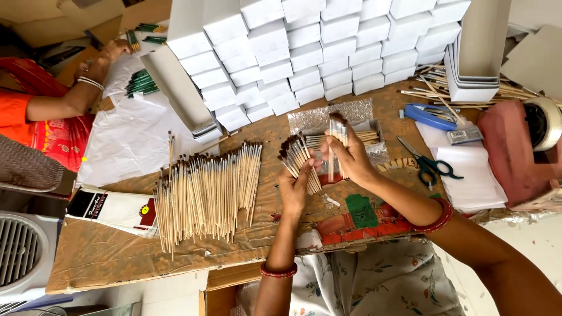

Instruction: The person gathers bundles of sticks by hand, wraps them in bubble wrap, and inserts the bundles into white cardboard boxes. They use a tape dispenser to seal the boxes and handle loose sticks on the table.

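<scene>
My left hand (294,190) grips a fanned bunch of thin wooden paintbrushes (297,157) with dark bristle tips pointing away from me. My right hand (350,159) holds a smaller bundle of brushes (337,136) upright, right beside the left hand's bunch. A big pile of the same brushes (205,190) lies spread on the brown paper-covered table (117,257), left of my hands. Behind my hands sits a clear plastic packet (333,114) with more brushes (367,137) lying on it.
A wall of stacked white boxes (304,52) fills the back. Blue-handled scissors (430,164), a blue stapler (428,116), a red tape dispenser (521,152) and loose brush sticks (433,88) lie at right. Another person's arm (70,96) reaches over white paper (129,134) at left.
</scene>
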